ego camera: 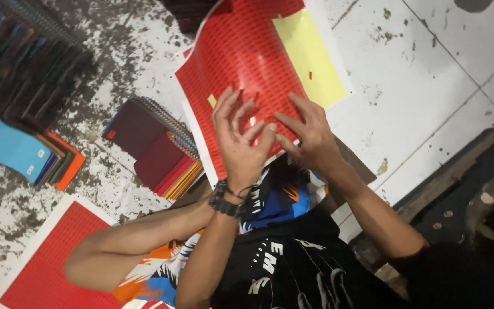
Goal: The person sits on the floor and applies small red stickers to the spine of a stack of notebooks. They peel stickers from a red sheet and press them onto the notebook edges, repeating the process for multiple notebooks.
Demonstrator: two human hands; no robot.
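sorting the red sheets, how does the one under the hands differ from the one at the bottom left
The upper red sheet has both hands on it, the left hand and the right hand; the lower red sheet lies untouched. The upper one shows a bare yellow patch; the lower one shows none. Both are red with white borders.

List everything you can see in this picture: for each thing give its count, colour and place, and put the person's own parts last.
Sticker sheet: one, red with a bare yellow patch, top centre under the hands.
Second sheet: one, red, bottom left.
Notebook stack: one, dark red covers, left of centre.
Folder pile: one, blue and orange, far left.
Floor: white tiles, stained.
Wristband: one, black, left wrist.
Left hand: fingers spread on sheet.
Right hand: fingertips on sheet.
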